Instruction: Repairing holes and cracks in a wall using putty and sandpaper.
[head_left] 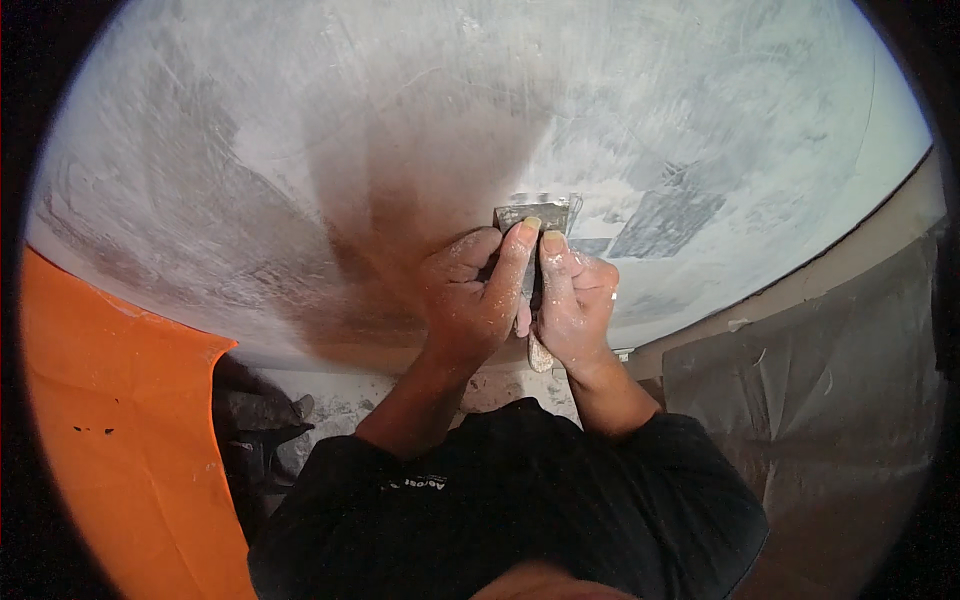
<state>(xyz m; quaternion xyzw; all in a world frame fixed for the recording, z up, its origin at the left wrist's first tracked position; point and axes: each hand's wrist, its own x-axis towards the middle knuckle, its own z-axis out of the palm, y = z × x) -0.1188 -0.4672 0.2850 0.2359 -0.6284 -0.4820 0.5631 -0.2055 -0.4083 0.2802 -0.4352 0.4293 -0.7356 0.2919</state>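
Note:
Both hands grip one putty knife [541, 213], a broad metal blade with a handle whose pale end shows below my fingers. My left hand [470, 285] is closed round it, thumb pressed along the blade. From the other side my right hand [577, 300] is closed on it too, its thumb next to the left one. The blade's far edge lies at the grey-white wall surface [430, 110], which is streaked and patchy. White dust and specks cover my fingers. My palms hide most of the handle.
An orange sheet [120, 400] hangs at the left, with dark items [265, 440] on the floor beside it. Dark grey sheeting [820, 370] covers the right side. Pale, spotted floor [345, 400] shows below the wall. Darker grey patches [668, 220] mark the wall right of the blade.

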